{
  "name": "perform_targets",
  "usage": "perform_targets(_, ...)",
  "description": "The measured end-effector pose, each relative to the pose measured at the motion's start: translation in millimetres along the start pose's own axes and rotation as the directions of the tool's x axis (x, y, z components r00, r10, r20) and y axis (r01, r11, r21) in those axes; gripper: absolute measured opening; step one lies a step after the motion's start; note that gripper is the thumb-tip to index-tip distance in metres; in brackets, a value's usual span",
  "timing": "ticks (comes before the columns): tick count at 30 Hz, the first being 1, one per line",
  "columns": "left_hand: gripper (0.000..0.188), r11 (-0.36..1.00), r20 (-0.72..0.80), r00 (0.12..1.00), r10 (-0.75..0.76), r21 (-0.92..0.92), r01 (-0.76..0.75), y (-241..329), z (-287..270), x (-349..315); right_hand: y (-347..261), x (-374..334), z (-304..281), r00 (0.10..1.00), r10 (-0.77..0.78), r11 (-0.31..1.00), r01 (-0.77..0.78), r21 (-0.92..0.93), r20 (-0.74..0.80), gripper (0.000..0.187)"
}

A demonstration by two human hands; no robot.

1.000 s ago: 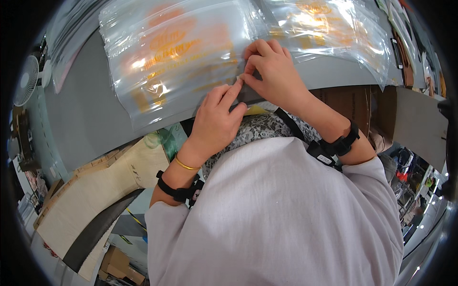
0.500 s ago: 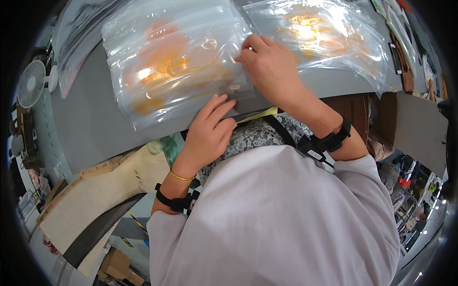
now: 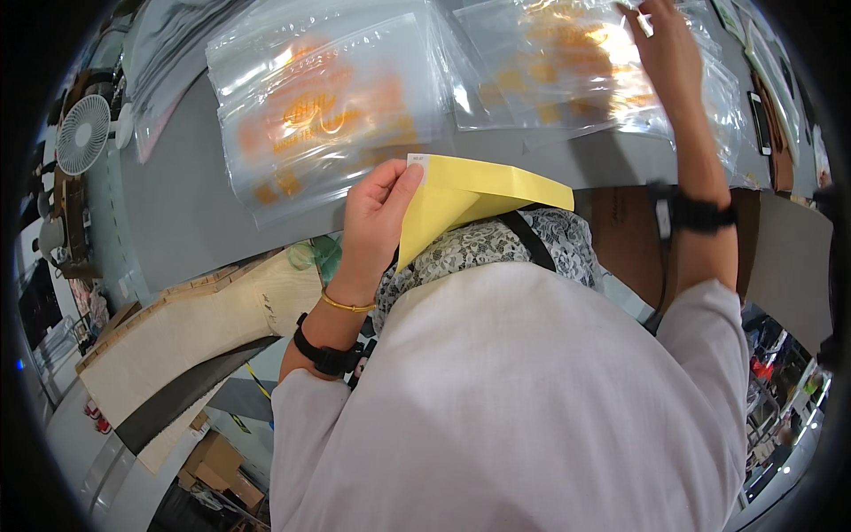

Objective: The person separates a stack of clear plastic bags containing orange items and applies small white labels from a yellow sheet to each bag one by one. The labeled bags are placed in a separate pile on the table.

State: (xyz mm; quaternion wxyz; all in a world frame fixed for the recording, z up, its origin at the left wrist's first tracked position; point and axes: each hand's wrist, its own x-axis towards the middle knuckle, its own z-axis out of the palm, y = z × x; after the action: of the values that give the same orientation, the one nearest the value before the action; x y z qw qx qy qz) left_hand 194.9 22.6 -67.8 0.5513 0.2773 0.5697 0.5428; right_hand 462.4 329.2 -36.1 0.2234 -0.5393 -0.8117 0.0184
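Observation:
My left hand [image 3: 379, 208] is closed on the corner of a yellow sheet [image 3: 496, 182], thumb on top beside a small white label [image 3: 417, 160]. The sheet is bent and hangs over my lap at the table's front edge. Beyond that hand lies a pile of clear plastic bags [image 3: 332, 115] with orange print. My right hand [image 3: 669, 58] reaches over the right-hand pile of clear bags [image 3: 567, 75], near the picture's upper edge. Its fingers are apart, with nothing plainly held between them; glare covers part of the plastic there.
The grey table [image 3: 168, 222] runs across the front. More stacked plastic [image 3: 182, 53] sits at the back left, near a white fan [image 3: 83, 135]. A phone [image 3: 760, 122] lies at the right. Cardboard [image 3: 620, 239] stands below the table's right side, a pale curved board [image 3: 213, 332] at lower left.
My left hand has left the bag's lower edge and raised the yellow sheet from my lap. My right hand has moved from the left pile's edge to the far right pile.

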Motion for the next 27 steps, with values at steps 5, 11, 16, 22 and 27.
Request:
perform_targets(5, 0.024, 0.993, 0.033, 0.999, 0.005, -0.118, -0.001, 0, 17, 8, -127, -117, -12, 0.916, -0.383, 0.772, 0.246, 0.586, 0.120, 0.013)
perform_targets(11, 0.026, 0.989, 0.020, 1.000, -0.004, -0.146, 0.007, -5, 14, 8, -155, -143, -3, 0.872, -0.489, 0.791, 0.448, 0.417, -0.010, 0.018)
perform_targets(16, 0.026, 0.967, 0.003, 0.999, -0.040, -0.253, 0.040, -14, 8, 6, -169, -149, 0, 0.860, -0.510, 0.797, 0.471, 0.377, 0.004, 0.014)
perform_targets(22, 0.025, 0.979, 0.004, 1.000, 0.005, -0.206, -0.004, -19, -4, 3, -178, -154, 16, 0.912, -0.407, 0.822, 0.346, 0.453, 0.042, 0.009)
perform_targets(27, 0.026, 0.961, 0.027, 0.999, -0.023, -0.275, 0.029, -20, -9, 2, -186, -156, 14, 0.884, -0.467, 0.810, 0.425, 0.405, 0.005, 0.012)
